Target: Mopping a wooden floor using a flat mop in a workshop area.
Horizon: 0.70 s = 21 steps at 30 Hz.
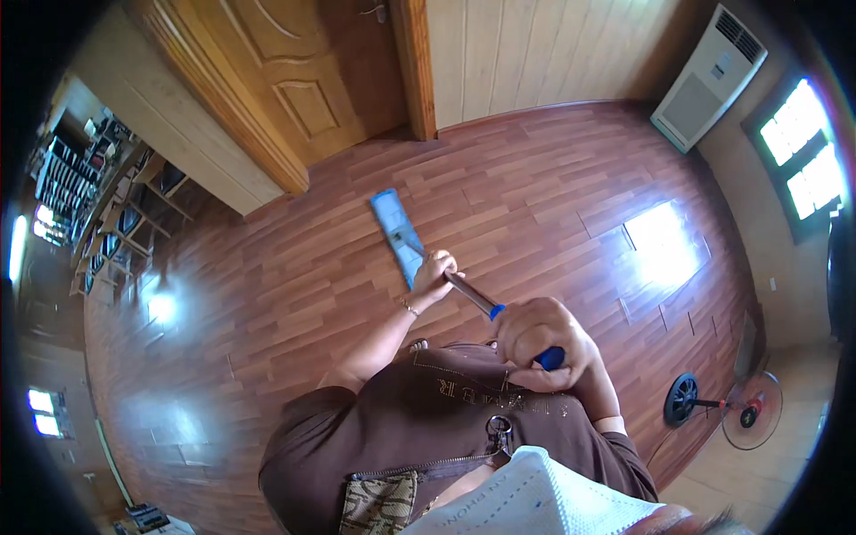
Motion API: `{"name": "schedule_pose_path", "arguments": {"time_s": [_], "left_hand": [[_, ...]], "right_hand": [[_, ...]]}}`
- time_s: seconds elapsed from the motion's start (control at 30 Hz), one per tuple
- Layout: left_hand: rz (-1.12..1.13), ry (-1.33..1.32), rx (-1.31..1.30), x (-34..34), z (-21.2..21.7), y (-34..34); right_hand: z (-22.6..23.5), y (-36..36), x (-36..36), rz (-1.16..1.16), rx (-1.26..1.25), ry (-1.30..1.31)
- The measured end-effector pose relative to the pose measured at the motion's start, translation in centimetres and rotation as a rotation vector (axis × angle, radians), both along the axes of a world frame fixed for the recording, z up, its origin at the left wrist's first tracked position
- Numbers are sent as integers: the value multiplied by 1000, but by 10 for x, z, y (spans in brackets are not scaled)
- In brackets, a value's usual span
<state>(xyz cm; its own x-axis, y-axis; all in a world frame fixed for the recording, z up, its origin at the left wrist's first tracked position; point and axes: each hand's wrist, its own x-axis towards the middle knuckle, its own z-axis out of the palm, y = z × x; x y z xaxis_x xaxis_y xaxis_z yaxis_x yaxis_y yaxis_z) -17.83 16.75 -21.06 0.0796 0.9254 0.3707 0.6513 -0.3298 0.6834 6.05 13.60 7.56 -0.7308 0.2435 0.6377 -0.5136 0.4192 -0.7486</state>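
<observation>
A flat mop with a light blue head (389, 210) lies against the wood-look floor ahead of me. Its metal handle (474, 295) slants back toward my chest. Lower on the handle, my left hand (435, 275) is wrapped round the pole, near the mop head. My right hand (546, 341) grips the top end, close in front of my brown shirt. The blue end cap (551, 358) pokes out of that fist, and a blue collar shows just below it. The joint between pole and mop head is partly behind my left hand.
A closed wooden door (308, 80) stands ahead. At the far right are a white floor-standing air conditioner (709, 80) and a window (802, 147). A standing fan (749, 412) is on the right, its cable on the floor. Several chairs (125, 227) line a counter at left.
</observation>
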Motion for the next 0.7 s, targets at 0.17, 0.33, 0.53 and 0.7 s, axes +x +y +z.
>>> {"name": "schedule_pose_path", "arguments": {"time_s": [0.17,0.33,0.53,0.7], "left_hand": [[31,2,-135,17,23,34],[-135,-483,-16,-7,19,-17],[25,-884,-18,2,181,-92],[135,-427,372,13,245,-137]], "right_hand": [[-33,21,-17,-313,234,-13],[-74,15,-65,-539,167,-70],[-95,19,-116,-556,208,-150],[-41,8,-140,-293,134,25]]}}
